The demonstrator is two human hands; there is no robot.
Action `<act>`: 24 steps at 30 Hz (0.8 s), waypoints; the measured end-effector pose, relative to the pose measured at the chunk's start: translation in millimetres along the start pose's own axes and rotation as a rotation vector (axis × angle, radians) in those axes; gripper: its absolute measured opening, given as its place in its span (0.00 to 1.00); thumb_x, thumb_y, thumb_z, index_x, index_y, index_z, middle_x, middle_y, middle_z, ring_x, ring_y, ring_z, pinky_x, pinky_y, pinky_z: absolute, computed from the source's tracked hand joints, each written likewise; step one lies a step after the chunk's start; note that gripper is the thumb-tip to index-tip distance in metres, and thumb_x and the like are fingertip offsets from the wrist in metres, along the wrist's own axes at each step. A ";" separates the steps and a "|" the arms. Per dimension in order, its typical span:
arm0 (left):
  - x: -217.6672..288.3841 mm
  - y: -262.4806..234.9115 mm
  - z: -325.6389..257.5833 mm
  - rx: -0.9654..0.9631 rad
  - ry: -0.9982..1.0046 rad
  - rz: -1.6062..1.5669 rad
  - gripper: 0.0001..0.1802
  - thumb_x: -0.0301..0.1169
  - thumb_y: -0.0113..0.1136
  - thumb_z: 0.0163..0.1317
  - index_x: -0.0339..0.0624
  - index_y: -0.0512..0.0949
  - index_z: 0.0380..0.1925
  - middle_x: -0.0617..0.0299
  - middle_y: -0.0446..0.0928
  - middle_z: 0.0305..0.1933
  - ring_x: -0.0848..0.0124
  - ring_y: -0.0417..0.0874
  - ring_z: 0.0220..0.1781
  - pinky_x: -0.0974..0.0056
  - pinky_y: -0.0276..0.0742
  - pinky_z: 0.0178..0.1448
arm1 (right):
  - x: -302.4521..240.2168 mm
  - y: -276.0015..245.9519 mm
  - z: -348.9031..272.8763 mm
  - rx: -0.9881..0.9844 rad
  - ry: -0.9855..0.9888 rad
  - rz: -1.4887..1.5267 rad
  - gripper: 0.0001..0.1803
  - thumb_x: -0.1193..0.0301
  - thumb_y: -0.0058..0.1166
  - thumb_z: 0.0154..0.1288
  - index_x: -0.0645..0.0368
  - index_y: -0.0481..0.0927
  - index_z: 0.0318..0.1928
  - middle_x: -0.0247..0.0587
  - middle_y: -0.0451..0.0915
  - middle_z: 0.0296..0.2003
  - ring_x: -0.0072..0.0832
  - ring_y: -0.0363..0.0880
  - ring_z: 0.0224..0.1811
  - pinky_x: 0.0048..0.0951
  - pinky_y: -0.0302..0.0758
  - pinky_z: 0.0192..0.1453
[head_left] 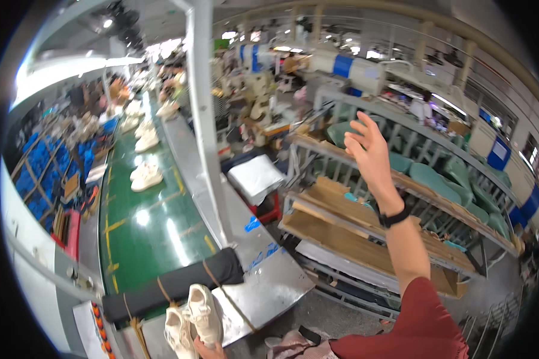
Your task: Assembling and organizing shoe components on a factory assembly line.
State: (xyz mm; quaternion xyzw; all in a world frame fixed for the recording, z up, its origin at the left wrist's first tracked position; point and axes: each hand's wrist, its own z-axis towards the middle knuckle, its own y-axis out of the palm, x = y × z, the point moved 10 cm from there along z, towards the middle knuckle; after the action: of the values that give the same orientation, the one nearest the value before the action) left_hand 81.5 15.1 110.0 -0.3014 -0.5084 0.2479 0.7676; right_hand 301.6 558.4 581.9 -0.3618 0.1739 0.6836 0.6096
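A pair of cream lace-up sneakers stands at the near end of the conveyor, toes pointing away from me. My left hand (211, 350) is at the lower edge, its fingers closed on the heel of the right sneaker (204, 314); part of that hand is cut off by the frame. The left sneaker (177, 335) is right beside it. My right hand (368, 146) is raised in the air, well away from the sneakers, with its fingers apart and loosely bent. It holds nothing. A black band (395, 216) circles that wrist.
Further sneakers (146, 177) stand along the green conveyor belt (141, 239). A black padded roll (173, 284) crosses its near end. A grey post (205, 119) rises on the right. Beyond it is a rack (335, 230) with cardboard-lined shelves and green pieces.
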 end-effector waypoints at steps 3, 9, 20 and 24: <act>-97.4 -4.4 -86.0 -0.132 -0.379 -0.096 0.35 0.29 0.71 0.41 0.33 0.72 0.53 0.47 0.75 0.49 0.53 0.78 0.49 0.53 0.73 0.57 | 10.2 125.5 -78.1 -0.257 0.102 0.341 0.23 0.76 0.56 0.65 0.61 0.71 0.61 0.40 0.81 0.49 0.25 0.78 0.53 0.26 0.76 0.52; -171.4 -67.7 -265.3 -0.214 -0.942 0.082 0.25 0.37 0.68 0.46 0.37 0.78 0.44 0.49 0.83 0.41 0.54 0.84 0.44 0.54 0.78 0.52 | 53.7 353.4 -302.0 -0.895 0.189 0.210 0.25 0.75 0.60 0.57 0.63 0.75 0.57 0.49 0.80 0.51 0.37 0.80 0.52 0.32 0.77 0.54; -226.9 -77.4 -614.4 -0.219 -1.519 -0.221 0.15 0.36 0.60 0.58 0.39 0.81 0.40 0.50 0.82 0.35 0.49 0.81 0.43 0.53 0.75 0.47 | 35.3 510.1 -523.1 -1.477 -0.118 -0.297 0.35 0.65 0.59 0.50 0.46 0.70 0.63 0.58 0.82 0.41 0.52 0.80 0.49 0.46 0.75 0.55; -220.5 -44.1 -704.9 -0.044 -1.772 -0.743 0.10 0.34 0.53 0.65 0.42 0.79 0.37 0.57 0.80 0.35 0.60 0.79 0.38 0.62 0.75 0.40 | 7.0 504.7 -527.5 -1.563 -0.095 -0.262 0.42 0.63 0.59 0.50 0.42 0.63 0.69 0.60 0.81 0.45 0.55 0.79 0.50 0.47 0.73 0.57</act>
State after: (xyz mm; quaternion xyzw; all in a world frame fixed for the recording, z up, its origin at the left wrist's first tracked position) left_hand 660.8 -315.5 -210.1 0.1617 -0.9714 0.1170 0.1283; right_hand -33.3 106.2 116.8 -0.6727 -0.4265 0.5453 0.2614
